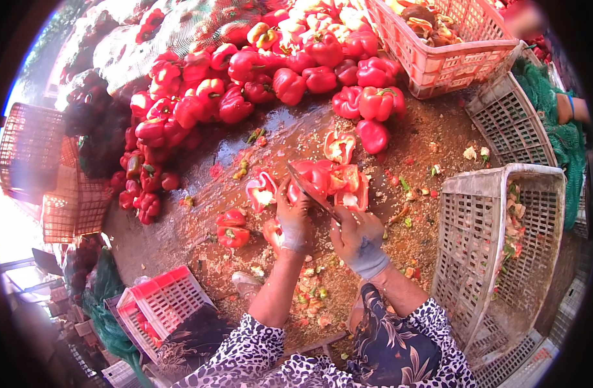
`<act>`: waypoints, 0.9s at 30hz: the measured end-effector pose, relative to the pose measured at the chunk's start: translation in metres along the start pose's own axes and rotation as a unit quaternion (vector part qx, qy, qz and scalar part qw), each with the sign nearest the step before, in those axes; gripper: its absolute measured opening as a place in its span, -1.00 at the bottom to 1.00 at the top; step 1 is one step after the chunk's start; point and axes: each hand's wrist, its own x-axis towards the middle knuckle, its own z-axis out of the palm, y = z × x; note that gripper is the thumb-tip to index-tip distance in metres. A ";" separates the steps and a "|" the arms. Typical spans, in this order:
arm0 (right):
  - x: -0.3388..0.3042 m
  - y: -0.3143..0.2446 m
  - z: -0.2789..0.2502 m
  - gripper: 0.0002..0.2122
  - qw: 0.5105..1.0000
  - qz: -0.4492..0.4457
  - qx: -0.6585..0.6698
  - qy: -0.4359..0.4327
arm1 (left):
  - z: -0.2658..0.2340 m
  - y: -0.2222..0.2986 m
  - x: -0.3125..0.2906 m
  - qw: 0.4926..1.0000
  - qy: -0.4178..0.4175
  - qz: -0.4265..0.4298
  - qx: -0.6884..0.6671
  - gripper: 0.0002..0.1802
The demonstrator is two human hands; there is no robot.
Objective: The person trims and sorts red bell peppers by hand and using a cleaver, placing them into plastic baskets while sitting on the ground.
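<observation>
My right hand (360,242), in a grey-cuffed glove, grips the handle of a knife (312,194). The blade points up and left, across the near side of a red bell pepper (319,173). My left hand (292,216), gloved too, has its fingers closed against the left side of that pepper, beside the blade; the fingertips are partly hidden. Cut-open red peppers lie around it: one half (262,191) to the left, one (340,147) beyond, and opened pieces (352,191) to the right. A red pepper (232,228) rests left of my left hand.
A large heap of red bell peppers (235,103) spreads across the far left, with net sacks (173,45) behind. A pale crate (471,252) holding scraps stands at right, a pink crate (461,68) at far right, a red-and-white crate (164,301) near left. Seeds and trimmings litter the wet floor (400,258).
</observation>
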 end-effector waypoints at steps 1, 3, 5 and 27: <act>0.004 -0.004 0.004 -0.70 0.999 0.013 -0.016 -0.036 | -0.006 -0.005 -0.001 0.986 0.008 0.086 0.143 -0.38; -0.004 0.004 0.025 -0.72 0.988 0.043 -0.074 -0.126 | -0.021 -0.027 0.007 0.944 0.029 0.164 0.285 -0.38; -0.011 0.010 0.035 -0.74 0.967 0.083 -0.075 -0.228 | -0.041 -0.048 0.019 0.944 0.021 0.154 0.291 -0.38; -0.025 0.015 0.053 -0.53 0.882 0.284 0.148 -0.345 | -0.105 0.049 -0.014 0.989 -0.088 -0.106 0.052 -0.43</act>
